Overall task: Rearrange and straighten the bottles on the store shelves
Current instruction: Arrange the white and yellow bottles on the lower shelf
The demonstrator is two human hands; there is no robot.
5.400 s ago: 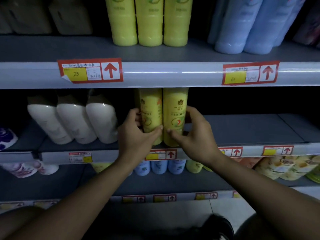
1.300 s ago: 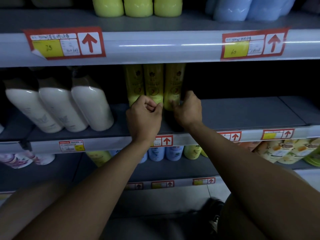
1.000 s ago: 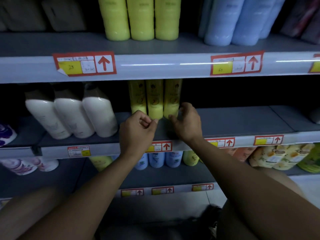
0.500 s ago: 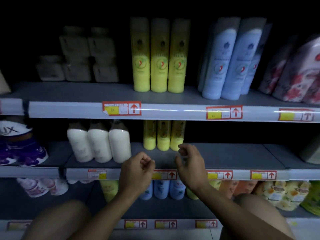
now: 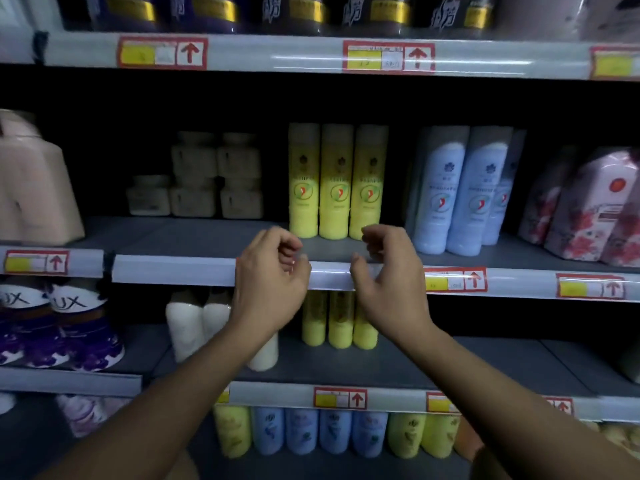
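Note:
Three tall yellow bottles (image 5: pixel 337 181) stand upright side by side on the middle shelf (image 5: pixel 194 237). My left hand (image 5: pixel 270 285) hovers in front of the shelf edge just below them, fingers loosely curled, holding nothing. My right hand (image 5: pixel 388 275) hangs beside it, also loosely curled and empty, its fingertips near the base of the rightmost yellow bottle. One shelf down, three shorter yellow bottles (image 5: pixel 337 320) stand in a row, partly hidden behind my hands. White bottles (image 5: pixel 187 323) stand left of them.
Blue bottles (image 5: pixel 460 188) stand right of the tall yellow ones, with floral refill packs (image 5: pixel 585 209) further right. Beige jars (image 5: pixel 207 181) and a pink jug (image 5: pixel 31 188) sit at left. Dark bottles line the top shelf. Purple packs (image 5: pixel 55 327) sit lower left; small blue and yellow bottles (image 5: pixel 318 434) fill the bottom shelf.
Both hands let go of the lower yellow bottles and rose from the lower shelf to the edge of the shelf above. The view tilted upward, showing the upper shelves.

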